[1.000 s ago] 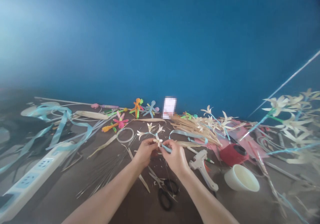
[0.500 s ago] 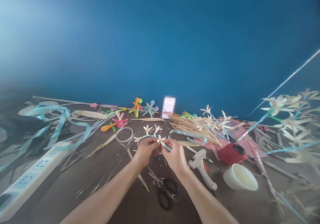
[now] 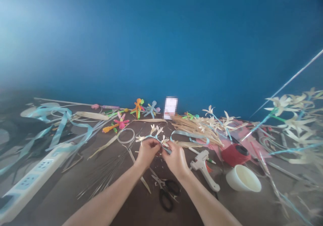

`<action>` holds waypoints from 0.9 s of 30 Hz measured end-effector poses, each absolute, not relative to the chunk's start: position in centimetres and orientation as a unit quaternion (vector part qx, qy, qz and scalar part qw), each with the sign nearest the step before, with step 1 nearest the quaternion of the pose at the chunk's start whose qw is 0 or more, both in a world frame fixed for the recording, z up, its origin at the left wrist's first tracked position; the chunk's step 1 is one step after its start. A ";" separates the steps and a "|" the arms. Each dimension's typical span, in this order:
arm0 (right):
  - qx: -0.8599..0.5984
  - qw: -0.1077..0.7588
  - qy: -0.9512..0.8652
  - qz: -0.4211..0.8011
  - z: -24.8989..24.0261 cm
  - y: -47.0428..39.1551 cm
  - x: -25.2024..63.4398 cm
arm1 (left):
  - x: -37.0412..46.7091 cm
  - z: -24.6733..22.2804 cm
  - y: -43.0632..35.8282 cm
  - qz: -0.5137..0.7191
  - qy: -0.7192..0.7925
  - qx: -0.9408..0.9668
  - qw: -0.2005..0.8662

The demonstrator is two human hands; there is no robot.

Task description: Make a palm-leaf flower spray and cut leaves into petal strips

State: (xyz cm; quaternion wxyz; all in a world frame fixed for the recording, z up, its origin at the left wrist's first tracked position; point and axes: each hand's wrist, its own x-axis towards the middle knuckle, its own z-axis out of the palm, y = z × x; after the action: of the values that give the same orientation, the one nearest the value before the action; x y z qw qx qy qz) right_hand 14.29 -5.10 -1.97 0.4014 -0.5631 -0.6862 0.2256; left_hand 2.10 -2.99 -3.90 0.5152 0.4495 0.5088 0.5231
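My left hand [image 3: 148, 151] pinches a thin curved band wrapped in light blue ribbon [image 3: 150, 136], with cream flowers [image 3: 156, 129] fixed along it. Close beside it, my right hand [image 3: 174, 158] has its fingers closed on the band's other side, where a bluish ribbon strip [image 3: 166, 149] shows. A small cream flower [image 3: 164, 140] stands just by the right fingertips. The fingers hide part of the band. Black-handled scissors [image 3: 166, 195] lie between my forearms, and a white glue gun [image 3: 205, 170] rests right of my right hand.
A power strip [image 3: 27, 182] lies at left near thin wires [image 3: 106, 174]. At right are a white cup [image 3: 243, 179], a red tape dispenser [image 3: 236, 154] and ribbon-wrapped flower stems [image 3: 267, 123]. Dried husk strips [image 3: 191, 128] and pipe-cleaner figures [image 3: 137, 107] lie before the blue wall [image 3: 161, 44].
The band has turned in my hands. Its flowers have shifted, with the nearest one moving from between my fingertips to beside the right fingers. Both hands stay close together.
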 end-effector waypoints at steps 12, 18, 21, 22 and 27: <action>-0.587 0.337 -0.726 0.126 -2.5 -5.2 14.4 | 1.9 -3.8 -2.9 0.504 0.531 0.454 0.508; -0.591 0.279 -0.756 0.029 -2.8 -5.3 14.1 | 1.8 -4.6 -2.7 0.504 0.563 0.458 0.469; -0.590 0.264 -0.763 0.002 -3.2 -5.3 14.0 | 1.5 -5.0 -2.6 0.502 0.575 0.464 0.449; -0.591 0.264 -0.762 -0.001 -3.3 -5.2 13.9 | 1.5 -5.1 -2.5 0.499 0.577 0.468 0.445; -0.593 0.287 -0.752 0.010 -3.8 -4.9 13.7 | 1.5 -5.4 -2.4 0.505 0.574 0.457 0.454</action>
State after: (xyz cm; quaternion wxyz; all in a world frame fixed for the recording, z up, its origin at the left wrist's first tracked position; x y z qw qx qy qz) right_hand 13.71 -4.93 -3.81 0.2875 -0.5929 -0.7522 0.0100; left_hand 1.45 -2.42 -5.39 0.4538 0.4574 0.5745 0.5048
